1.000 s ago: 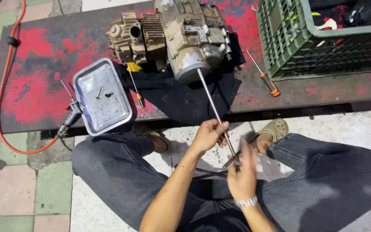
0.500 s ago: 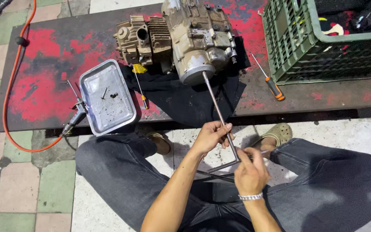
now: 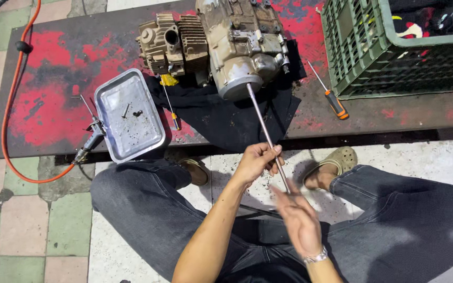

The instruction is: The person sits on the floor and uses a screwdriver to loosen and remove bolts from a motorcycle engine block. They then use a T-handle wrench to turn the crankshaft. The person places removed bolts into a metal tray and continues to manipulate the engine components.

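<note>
The left hand (image 3: 255,161) grips a long metal rod (image 3: 266,133) that runs up into the engine (image 3: 226,47) on the red bench (image 3: 43,89). The right hand (image 3: 300,220) (blurred) is spread open at the rod's lower end; whether it touches is unclear. A tray (image 3: 127,115) and an orange screwdriver (image 3: 334,102) lie beside the engine.

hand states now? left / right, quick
Left hand: closed around the long metal rod that runs to the engine.
Right hand: motion-blurred at the rod's near end; grip cannot be told.
</note>
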